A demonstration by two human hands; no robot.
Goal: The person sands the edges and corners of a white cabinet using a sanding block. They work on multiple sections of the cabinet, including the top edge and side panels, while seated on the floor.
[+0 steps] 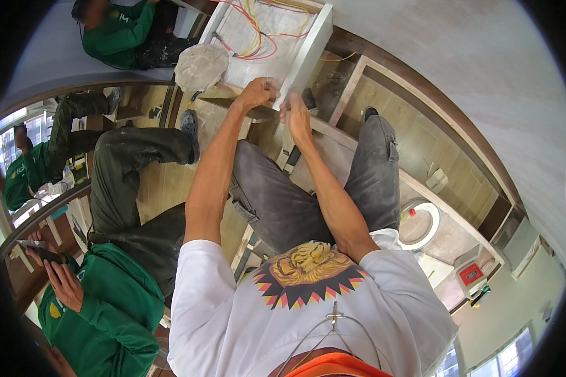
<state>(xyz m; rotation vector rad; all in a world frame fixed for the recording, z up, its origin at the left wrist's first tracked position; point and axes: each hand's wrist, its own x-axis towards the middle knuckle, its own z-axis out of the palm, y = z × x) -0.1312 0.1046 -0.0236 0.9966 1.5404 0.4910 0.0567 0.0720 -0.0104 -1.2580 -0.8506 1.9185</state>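
Note:
My left hand [258,93] is at the near corner of a shallow white box [313,39], its fingers curled and pressed together. Just to its right, my right hand [297,115] has its fingers closed beside the box's near right corner. What either hand pinches, if anything, is too small to make out. Red and yellow wires [256,39] lie loose inside the box. Close to the box's left side is a round, pale, dusty pad-like thing [201,66]. Both my forearms reach forward over my grey trousers [277,195].
A co-worker in a green sweatshirt [110,308] sits at my left, holding a phone [43,250]. A mirror [50,144] behind reflects this person. Wooden framing [431,78] spans the right side. A white tape roll [429,229] and a red-and-white device [470,274] lie on the plank.

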